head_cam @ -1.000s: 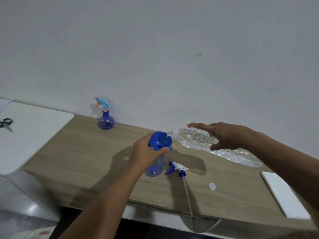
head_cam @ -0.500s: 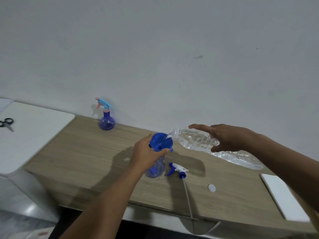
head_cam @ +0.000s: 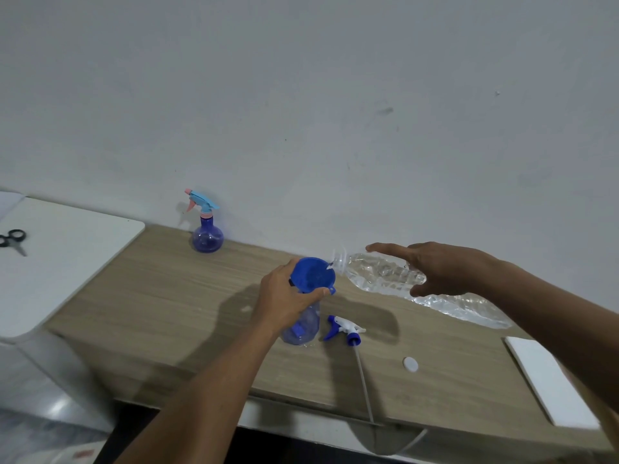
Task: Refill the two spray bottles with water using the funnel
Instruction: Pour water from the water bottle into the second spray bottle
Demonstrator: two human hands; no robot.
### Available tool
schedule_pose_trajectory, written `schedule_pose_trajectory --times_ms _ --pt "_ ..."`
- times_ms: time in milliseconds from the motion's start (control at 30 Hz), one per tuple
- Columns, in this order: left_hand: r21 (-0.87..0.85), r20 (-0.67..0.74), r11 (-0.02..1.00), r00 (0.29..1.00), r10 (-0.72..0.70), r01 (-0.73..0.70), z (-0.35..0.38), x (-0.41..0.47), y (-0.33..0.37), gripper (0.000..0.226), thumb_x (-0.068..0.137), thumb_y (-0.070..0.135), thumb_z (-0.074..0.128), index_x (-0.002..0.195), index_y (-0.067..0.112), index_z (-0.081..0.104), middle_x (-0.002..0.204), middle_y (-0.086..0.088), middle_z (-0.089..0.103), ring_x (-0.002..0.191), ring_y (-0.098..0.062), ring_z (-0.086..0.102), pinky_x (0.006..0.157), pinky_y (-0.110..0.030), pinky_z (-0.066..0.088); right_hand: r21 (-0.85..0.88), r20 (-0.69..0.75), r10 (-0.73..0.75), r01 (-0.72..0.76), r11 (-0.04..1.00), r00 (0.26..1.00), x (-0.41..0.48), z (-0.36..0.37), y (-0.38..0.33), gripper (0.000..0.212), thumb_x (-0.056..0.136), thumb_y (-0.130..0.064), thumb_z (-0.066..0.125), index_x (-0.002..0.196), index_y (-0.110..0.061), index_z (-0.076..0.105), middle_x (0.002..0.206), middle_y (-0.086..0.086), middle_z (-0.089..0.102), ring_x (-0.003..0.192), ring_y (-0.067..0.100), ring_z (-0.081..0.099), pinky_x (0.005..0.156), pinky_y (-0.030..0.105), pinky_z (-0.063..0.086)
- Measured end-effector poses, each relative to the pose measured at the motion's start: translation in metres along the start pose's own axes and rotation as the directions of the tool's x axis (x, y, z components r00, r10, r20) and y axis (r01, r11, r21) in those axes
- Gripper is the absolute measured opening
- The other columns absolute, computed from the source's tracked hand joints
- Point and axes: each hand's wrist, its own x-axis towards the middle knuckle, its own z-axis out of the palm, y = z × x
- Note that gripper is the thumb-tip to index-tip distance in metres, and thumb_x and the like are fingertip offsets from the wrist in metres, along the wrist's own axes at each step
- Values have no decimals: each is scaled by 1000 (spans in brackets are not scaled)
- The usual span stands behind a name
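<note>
Left hand: my left hand point(head_cam: 284, 296) is wrapped round the blue funnel point(head_cam: 311, 274) right where it drops into the neck, thumb up against the rim, fingers curled behind it. It's a firm hold, just keeping it all steady.

Right hand: my right hand point(head_cam: 445, 266) has the clear water bottle point(head_cam: 382, 272) tipped nearly flat. Thumb's underneath and the index finger is stretched along the top.

Funnel + bottle: centre of the frame, a bit below the middle. The funnel sits in the open spray bottle point(head_cam: 303, 324), which stands on the wooden desk point(head_cam: 167, 296).

What changed: honestly, not much in the last second. Both hands are in the same spots, and the water bottle's mouth still hangs over the funnel's right rim. There's a little white glint at the lip, so I reckon water's trickling in.

What that means: I'd say I'm mid-pour on bottle one. I can't read the level through my hand, so no idea how full it is.

Still to do: the sprayer head point(head_cam: 341, 328) lies on the desk just right of the bottle, tube trailing toward the bottom edge, so that has to go back on. The second spray bottle point(head_cam: 207, 236) is at centre left by the wall with its top still on.

Other bits: small white cap point(head_cam: 410, 364) lower right, scissors point(head_cam: 13, 239) at the far left edge.

Watch out: the bottle's crinkly, so a squeeze could glug water over the rim.
</note>
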Motion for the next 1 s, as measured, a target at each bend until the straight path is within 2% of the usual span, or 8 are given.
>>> schedule_pose_trajectory --times_ms 167,300,433,633,833,1000 --pt "-19 8 1000 1000 -2 2 0 0 1 49 69 38 90 113 39 69 98 15 73 91 2 67 80 -17 54 -12 0 0 0 1000 1000 0 3 2 114 89 -27 76 139 -75 -14 114 -2 57 100 18 56 86 42 55" --pt "-19 -8 1000 1000 5 -6 0 -1 1 45 68 40 90 107 47 67 97 15 73 90 3 67 82 -21 56 -9 -9 -5 4 1000 1000 0 4 3 113 89 -27 76 138 -75 -14 112 -2 57 98 18 57 83 41 55" --pt "-10 -11 1000 1000 14 -14 1 -1 1 45 69 39 90 109 43 69 96 16 73 89 2 67 83 -24 57 -5 -22 -11 11 1000 1000 0 6 4 113 89 -27 76 139 -75 -13 110 -2 57 96 17 57 83 44 56" --pt "-3 -18 1000 1000 21 -22 1 -1 1 45 70 38 89 111 42 69 97 19 73 91 4 67 83 -23 57 8 -61 -22 23 1000 998 1 14 4 111 90 -28 74 140 -74 -13 108 -2 56 92 15 56 80 40 56" --pt "9 -15 1000 1000 13 -13 1 -3 2 47 71 38 88 113 41 69 98 19 74 92 2 67 82 -19 55 138 -158 -31 53 989 987 8 35 -4 111 90 -28 74 137 -78 -13 108 3 58 99 24 60 85 44 55" --pt "33 -27 999 1000 -8 9 3 -2 3 46 68 42 89 109 39 69 95 16 73 90 1 67 80 -19 54 364 -333 31 99 926 942 17 59 -5 108 88 -32 77 139 -75 -7 108 3 59 101 19 61 91 39 53"
